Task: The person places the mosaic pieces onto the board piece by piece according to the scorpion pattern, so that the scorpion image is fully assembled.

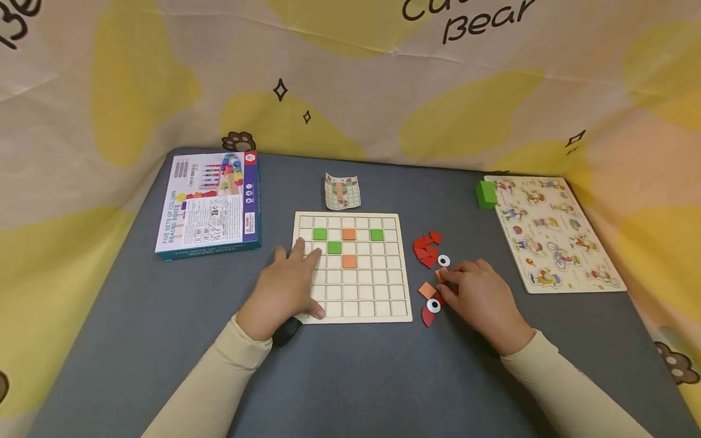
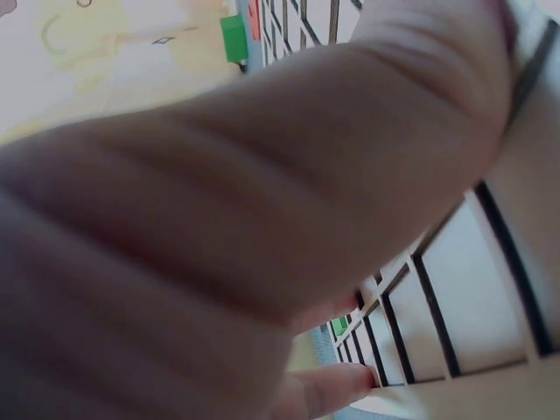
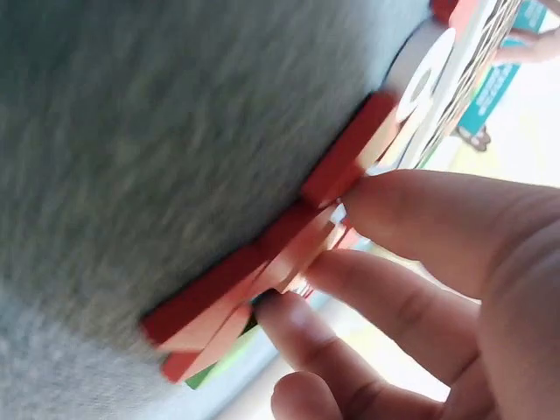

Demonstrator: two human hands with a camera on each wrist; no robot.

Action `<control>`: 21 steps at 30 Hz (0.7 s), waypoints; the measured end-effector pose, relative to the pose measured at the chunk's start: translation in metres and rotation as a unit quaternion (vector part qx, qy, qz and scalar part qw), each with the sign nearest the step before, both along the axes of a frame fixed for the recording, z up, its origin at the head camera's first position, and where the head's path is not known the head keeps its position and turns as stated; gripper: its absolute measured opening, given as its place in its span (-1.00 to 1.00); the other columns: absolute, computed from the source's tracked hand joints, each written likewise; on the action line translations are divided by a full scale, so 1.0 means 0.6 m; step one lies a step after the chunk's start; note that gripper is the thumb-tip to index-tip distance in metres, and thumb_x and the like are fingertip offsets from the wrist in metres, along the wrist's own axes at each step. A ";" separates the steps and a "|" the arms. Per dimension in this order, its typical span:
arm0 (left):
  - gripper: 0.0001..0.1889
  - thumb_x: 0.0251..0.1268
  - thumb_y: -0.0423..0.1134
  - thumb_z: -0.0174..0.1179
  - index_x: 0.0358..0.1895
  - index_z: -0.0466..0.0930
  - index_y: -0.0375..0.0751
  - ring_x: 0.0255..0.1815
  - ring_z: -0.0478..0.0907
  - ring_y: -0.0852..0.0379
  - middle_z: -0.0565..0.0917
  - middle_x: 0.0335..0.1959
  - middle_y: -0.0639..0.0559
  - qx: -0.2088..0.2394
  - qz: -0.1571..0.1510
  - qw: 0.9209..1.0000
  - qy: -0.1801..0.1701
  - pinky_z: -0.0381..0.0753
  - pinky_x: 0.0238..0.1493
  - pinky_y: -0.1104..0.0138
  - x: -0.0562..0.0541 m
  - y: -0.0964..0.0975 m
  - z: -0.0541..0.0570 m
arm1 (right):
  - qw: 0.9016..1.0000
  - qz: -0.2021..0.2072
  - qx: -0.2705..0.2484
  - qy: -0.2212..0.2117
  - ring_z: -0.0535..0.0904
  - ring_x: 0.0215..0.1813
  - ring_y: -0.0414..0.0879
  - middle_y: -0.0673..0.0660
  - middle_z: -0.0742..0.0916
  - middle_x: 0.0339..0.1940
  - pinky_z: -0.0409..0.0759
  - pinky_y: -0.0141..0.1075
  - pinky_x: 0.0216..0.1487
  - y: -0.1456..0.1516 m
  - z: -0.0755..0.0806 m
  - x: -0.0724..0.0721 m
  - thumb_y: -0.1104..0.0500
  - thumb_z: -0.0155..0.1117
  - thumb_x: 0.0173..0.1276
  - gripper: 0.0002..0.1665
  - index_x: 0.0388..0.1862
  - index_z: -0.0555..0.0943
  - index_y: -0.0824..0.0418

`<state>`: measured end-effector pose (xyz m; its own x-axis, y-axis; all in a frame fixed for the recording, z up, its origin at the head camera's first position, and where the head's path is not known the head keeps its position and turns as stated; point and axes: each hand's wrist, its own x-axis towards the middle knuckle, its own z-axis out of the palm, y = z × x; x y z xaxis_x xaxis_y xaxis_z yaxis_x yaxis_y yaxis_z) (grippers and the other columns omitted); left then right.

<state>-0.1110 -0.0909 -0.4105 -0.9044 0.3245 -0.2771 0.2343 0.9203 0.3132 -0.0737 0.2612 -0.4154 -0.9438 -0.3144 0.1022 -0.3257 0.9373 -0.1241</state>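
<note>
My left hand (image 1: 287, 286) lies spread over the left edge of a wooden grid board (image 1: 378, 292), fingertips and thumb resting on it. Three green square tiles (image 1: 334, 247) and two orange ones (image 1: 349, 261) sit in the board's cells. Right of the board, my right hand (image 1: 482, 301) pinches an orange square tile (image 1: 440, 275) between thumb and fingers, low among the loose pieces. Around it lie another orange tile (image 1: 427, 291), two white discs with dark centres (image 1: 433, 305) and several red pieces (image 1: 426, 249). In the right wrist view, red pieces (image 3: 210, 297) lie close to the fingertips.
A small pattern card (image 1: 342, 192) lies behind the board. To the left is a flat toy box (image 1: 210, 207). On the right, a green block (image 1: 485, 194) stands at the corner of a picture puzzle board (image 1: 555, 237). A patterned cloth (image 1: 350, 79) hangs behind the table.
</note>
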 end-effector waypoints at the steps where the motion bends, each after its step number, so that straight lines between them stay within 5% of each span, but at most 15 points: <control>1: 0.31 -0.37 0.11 0.81 0.60 0.34 -0.27 0.45 0.18 -0.58 0.15 0.63 -0.48 0.000 0.000 1.000 0.000 0.69 -0.07 -0.24 0.000 0.000 0.000 | 1.000 -0.001 0.001 0.002 0.57 -0.12 0.14 0.20 0.79 -0.15 0.68 0.01 -0.18 0.003 -0.001 -0.002 0.16 0.61 0.29 -0.69 0.00 0.87 0.20; 13: 0.31 -0.37 0.11 0.81 0.60 0.34 -0.26 0.44 0.19 -0.58 0.16 0.62 -0.48 0.000 -0.001 1.000 -0.002 0.69 -0.08 -0.24 0.001 0.001 0.001 | 1.000 -0.014 -0.024 -0.012 0.60 -0.20 0.12 0.15 0.77 -0.28 0.66 0.01 -0.20 0.015 -0.005 -0.015 0.23 0.56 0.30 -0.80 -0.11 0.88 0.22; 21: 0.30 -0.36 0.11 0.81 0.59 0.35 -0.28 0.44 0.20 -0.59 0.16 0.62 -0.50 0.004 -0.004 1.000 0.002 0.68 -0.06 -0.25 0.002 0.001 0.001 | 0.997 -0.008 -0.032 -0.063 0.56 -0.36 -0.06 0.02 0.81 -0.38 0.56 -0.12 -0.29 0.026 0.024 -0.028 0.29 0.43 0.21 -0.81 -0.23 0.89 0.18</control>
<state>-0.1097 -0.0904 -0.4097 -0.9028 0.3344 -0.2705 0.2438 0.9160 0.3187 -0.0907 0.2768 -0.4010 -0.9550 -0.2965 0.0023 -0.2895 0.9310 -0.2225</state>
